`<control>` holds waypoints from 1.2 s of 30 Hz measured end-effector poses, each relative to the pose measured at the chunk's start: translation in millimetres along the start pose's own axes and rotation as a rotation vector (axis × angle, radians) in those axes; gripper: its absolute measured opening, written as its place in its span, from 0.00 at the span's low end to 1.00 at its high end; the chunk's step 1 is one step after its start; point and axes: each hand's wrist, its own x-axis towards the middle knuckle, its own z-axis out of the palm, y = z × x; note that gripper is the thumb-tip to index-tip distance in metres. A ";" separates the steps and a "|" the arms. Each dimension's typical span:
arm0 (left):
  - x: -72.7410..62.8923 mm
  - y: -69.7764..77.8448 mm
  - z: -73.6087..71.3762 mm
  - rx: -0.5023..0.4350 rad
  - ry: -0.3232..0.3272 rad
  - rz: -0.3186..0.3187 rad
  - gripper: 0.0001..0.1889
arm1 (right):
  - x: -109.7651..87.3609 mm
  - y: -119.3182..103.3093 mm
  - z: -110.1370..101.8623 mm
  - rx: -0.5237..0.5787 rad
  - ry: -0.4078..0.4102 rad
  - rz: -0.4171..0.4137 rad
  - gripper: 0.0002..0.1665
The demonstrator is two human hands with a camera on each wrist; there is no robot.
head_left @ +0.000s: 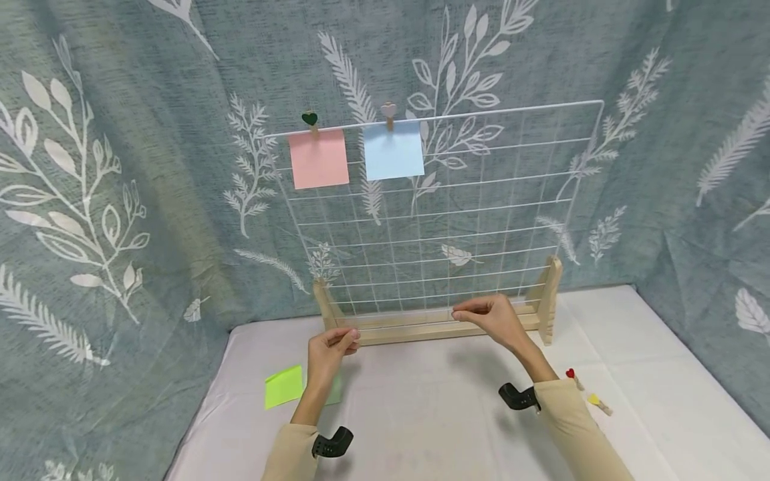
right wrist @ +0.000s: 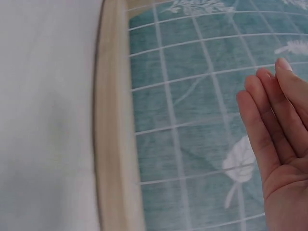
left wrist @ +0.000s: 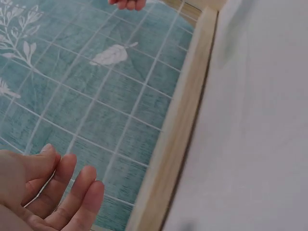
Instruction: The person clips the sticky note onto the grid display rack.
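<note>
A person's left hand [head_left: 327, 351], fingers loosely bent and thumb close against the index finger, hovers before the lower left of a white wire grid panel [head_left: 433, 214]. The right hand [head_left: 496, 322], its fingers nearly straight and its thumb near the index fingertip, is raised before the panel's lower right; whether either hand touches the wire cannot be told. Both arms wear beige sleeves [head_left: 577, 427] and black wrist devices [head_left: 333, 443].

The panel stands upright, leaning slightly back, in a pale wooden stand [head_left: 421, 335] with an upright foot at each end. Along its top wire, a wooden clip with a dark green heart [head_left: 309, 119] holds a square pink paper note [head_left: 319, 160] near the left corner; just to its right, a wooden clip with a pale pink heart [head_left: 389, 110] holds a light blue paper note [head_left: 394, 152].

On the white-covered table [head_left: 421, 414], a lime-green paper note [head_left: 284, 387] and a partly hidden pale green one [head_left: 334, 391] lie on either side of the left forearm. Beside the right sleeve lie a red-heart clip [head_left: 571, 375] and a yellow-heart clip [head_left: 599, 403]. Blue-green fabric with white leaf prints [head_left: 180, 200] hangs behind.
</note>
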 end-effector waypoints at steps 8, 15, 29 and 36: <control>-7.3 -12.9 -1.2 -0.023 -0.003 -0.011 0.12 | -8.5 13.5 7.7 0.021 0.000 0.004 0.11; -11.8 -24.7 -5.4 -0.012 0.019 -0.036 0.11 | -17.2 31.7 7.5 0.018 -0.007 0.036 0.12; -18.5 -46.0 -32.2 0.110 0.067 -0.096 0.11 | -43.9 43.6 -2.7 -0.013 0.009 0.066 0.12; -22.9 -55.0 -53.2 0.218 0.134 -0.119 0.09 | -53.0 68.0 -15.9 -0.055 0.020 0.071 0.16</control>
